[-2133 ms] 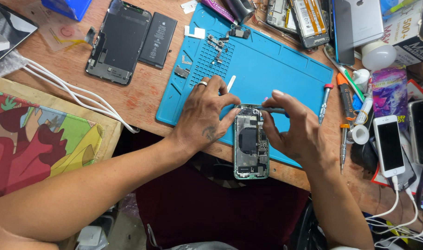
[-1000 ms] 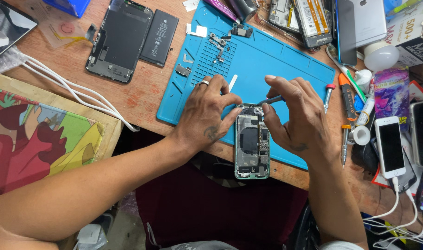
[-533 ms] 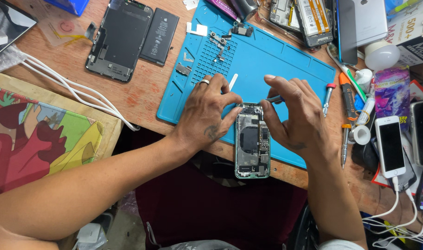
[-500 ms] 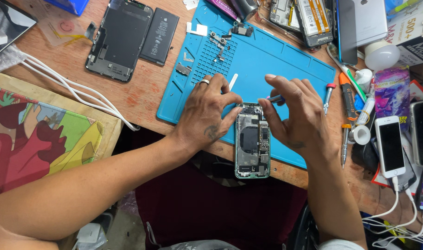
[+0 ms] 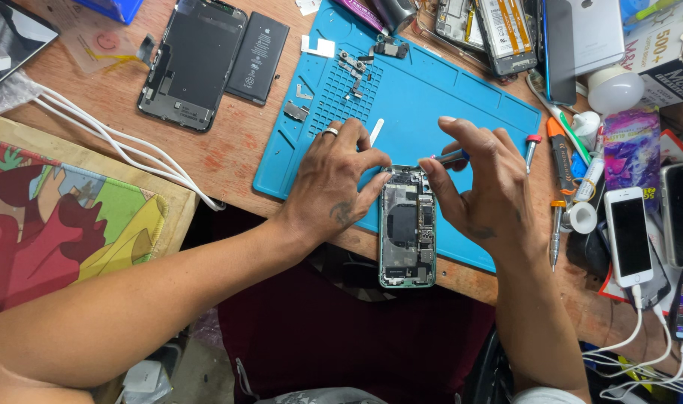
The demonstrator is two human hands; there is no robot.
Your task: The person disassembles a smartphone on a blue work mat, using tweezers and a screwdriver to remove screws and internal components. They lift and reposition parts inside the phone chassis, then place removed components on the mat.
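An opened phone [image 5: 407, 228] is steadied on a blue mat [image 5: 431, 97] by the left hand [image 5: 334, 179], fingers pressed flat. A thin tool [image 5: 450, 158] is pinched in the right hand [image 5: 480, 187]; its tip is hidden behind the fingers, and the phone's lower end overhangs the counter [image 5: 229, 150]

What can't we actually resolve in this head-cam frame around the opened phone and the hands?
Head view only:
- Tool tip: the right hand pinches a thin tool; its working end is too small to identify.
- Top edge of the opened phone: partly covered by fingertips of both hands.
- Left hand: its palm hides the blue mat beneath.
- Loose metal parts on the mat: too small to name.
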